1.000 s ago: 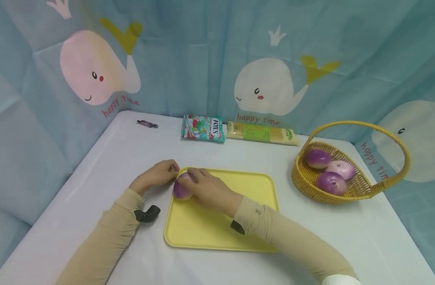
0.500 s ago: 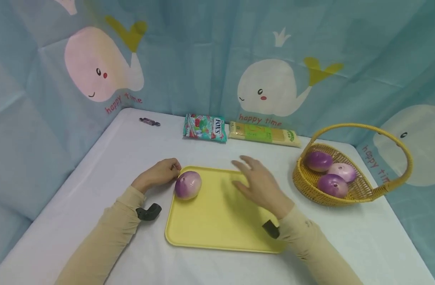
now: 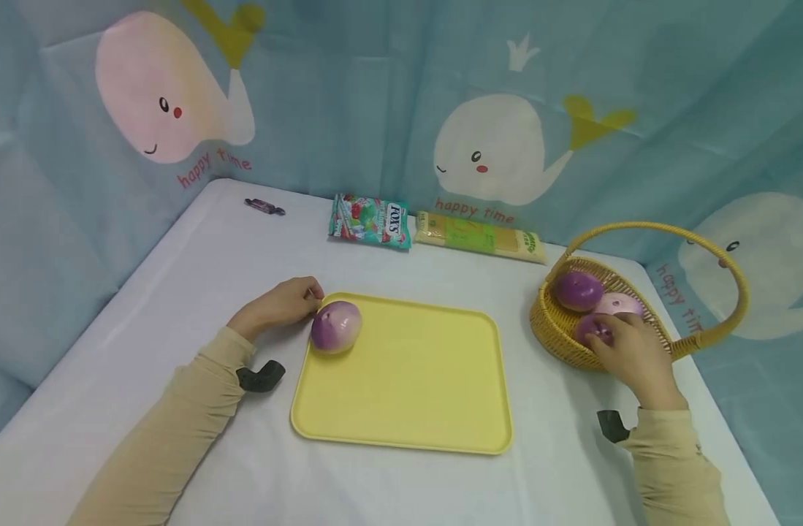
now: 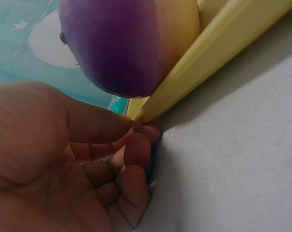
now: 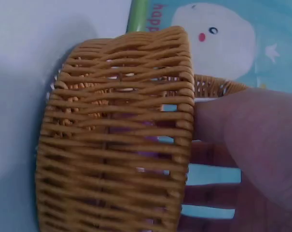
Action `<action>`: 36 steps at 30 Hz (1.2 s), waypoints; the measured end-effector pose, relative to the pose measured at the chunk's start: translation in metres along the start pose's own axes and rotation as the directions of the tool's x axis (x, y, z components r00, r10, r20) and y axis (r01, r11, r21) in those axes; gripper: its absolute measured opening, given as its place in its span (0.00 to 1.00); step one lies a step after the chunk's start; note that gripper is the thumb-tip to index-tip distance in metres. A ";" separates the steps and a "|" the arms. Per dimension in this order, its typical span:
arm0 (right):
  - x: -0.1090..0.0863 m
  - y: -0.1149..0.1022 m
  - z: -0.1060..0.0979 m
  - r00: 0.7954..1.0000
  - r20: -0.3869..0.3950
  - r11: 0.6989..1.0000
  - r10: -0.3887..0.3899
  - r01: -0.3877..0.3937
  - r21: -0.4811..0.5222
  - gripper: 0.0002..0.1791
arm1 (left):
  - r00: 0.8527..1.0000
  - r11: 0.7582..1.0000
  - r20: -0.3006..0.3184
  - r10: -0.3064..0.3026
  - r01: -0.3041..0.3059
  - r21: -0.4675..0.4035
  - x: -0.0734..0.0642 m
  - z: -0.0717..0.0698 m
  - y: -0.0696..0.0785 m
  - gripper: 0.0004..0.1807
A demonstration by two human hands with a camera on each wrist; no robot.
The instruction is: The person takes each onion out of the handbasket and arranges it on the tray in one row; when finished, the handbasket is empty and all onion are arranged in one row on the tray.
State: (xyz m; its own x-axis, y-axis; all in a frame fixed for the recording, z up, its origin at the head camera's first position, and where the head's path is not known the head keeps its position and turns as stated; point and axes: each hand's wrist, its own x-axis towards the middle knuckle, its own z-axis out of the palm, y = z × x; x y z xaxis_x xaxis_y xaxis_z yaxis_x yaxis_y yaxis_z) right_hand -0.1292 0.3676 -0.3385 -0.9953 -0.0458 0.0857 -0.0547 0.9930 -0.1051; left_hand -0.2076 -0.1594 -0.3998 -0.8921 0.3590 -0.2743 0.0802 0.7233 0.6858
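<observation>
A purple-and-white turnip-like vegetable sits in the far left corner of the yellow tray. Beside it my left hand pinches the tray's rim between thumb and fingers, as the left wrist view shows close up. My right hand reaches into the wicker basket, its thumb and fingers round the nearest turnip-like vegetable, partly covering it. The fingertips are hidden behind the basket's wall in the right wrist view. Two more such vegetables, a purple one and a paler one, lie behind.
The basket's tall handle arches over its opening. Along the back of the white table lie a wrapped candy, a teal candy bag and a long yellow-green packet. A whale-printed curtain hangs behind.
My right hand has let go of the vegetable on the tray, moved right across the tray and reached into the basket. The left hand stays at the tray's corner.
</observation>
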 end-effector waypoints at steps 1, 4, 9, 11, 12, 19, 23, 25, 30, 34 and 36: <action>0.002 0.001 0.001 1.000 0.012 1.000 0.001 -0.001 0.009 0.26 | 1.000 1.000 0.000 0.000 0.000 -0.001 0.000 -0.001 0.001 0.14; 0.008 0.002 0.004 0.999 0.039 0.999 0.010 -0.012 0.035 0.32 | 1.000 1.000 0.000 -0.007 0.007 -0.009 -0.001 -0.001 0.002 0.14; 0.016 0.001 0.008 1.000 0.025 0.999 0.006 -0.007 0.040 0.33 | 1.000 1.000 0.004 -0.016 0.016 -0.011 -0.002 0.003 0.000 0.14; 0.014 -0.006 0.005 0.999 -0.034 0.999 0.030 -0.028 0.046 0.32 | 1.000 1.000 0.008 -0.019 0.020 -0.014 -0.001 0.005 -0.001 0.14; 0.012 -0.012 0.002 0.996 -0.069 0.998 0.049 -0.046 0.051 0.32 | 1.000 1.000 0.008 -0.016 0.016 -0.013 -0.001 0.006 0.000 0.14; 0.010 -0.089 -0.018 0.960 -0.264 0.973 -0.092 0.143 0.179 0.34 | 1.000 1.000 -0.004 -0.005 0.005 -0.011 -0.001 0.003 0.001 0.15; 0.016 -0.133 0.007 0.923 -0.199 0.904 -0.328 0.368 0.219 0.37 | 1.000 1.000 -0.015 -0.015 0.015 -0.011 -0.001 0.004 -0.001 0.15; 0.017 -0.148 0.023 0.906 -0.140 0.876 -0.399 0.422 0.233 0.41 | 1.000 1.000 -0.014 -0.009 0.009 -0.011 -0.001 0.005 -0.001 0.14; 0.017 -0.168 0.045 0.886 -0.122 0.856 -0.448 0.464 0.229 0.41 | 1.000 1.000 -0.009 0.013 -0.013 -0.006 0.000 0.007 -0.002 0.14; 0.023 -0.176 0.048 0.887 -0.138 0.849 -0.440 0.462 0.258 0.37 | 1.000 1.000 -0.019 0.015 -0.015 0.010 0.000 0.006 -0.003 0.14; 0.025 -0.179 0.051 0.876 -0.130 0.834 -0.464 0.482 0.270 0.37 | 1.000 1.000 -0.024 0.015 -0.015 0.018 -0.001 0.004 -0.003 0.14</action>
State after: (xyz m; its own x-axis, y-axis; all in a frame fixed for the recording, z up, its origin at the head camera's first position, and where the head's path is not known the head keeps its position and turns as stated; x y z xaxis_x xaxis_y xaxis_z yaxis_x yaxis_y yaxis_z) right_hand -0.1486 0.1827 -0.3680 -0.8361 -0.4868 0.2527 -0.5468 0.7763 -0.3137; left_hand -0.2051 -0.1594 -0.4043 -0.9013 0.3554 -0.2476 0.1013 0.7288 0.6772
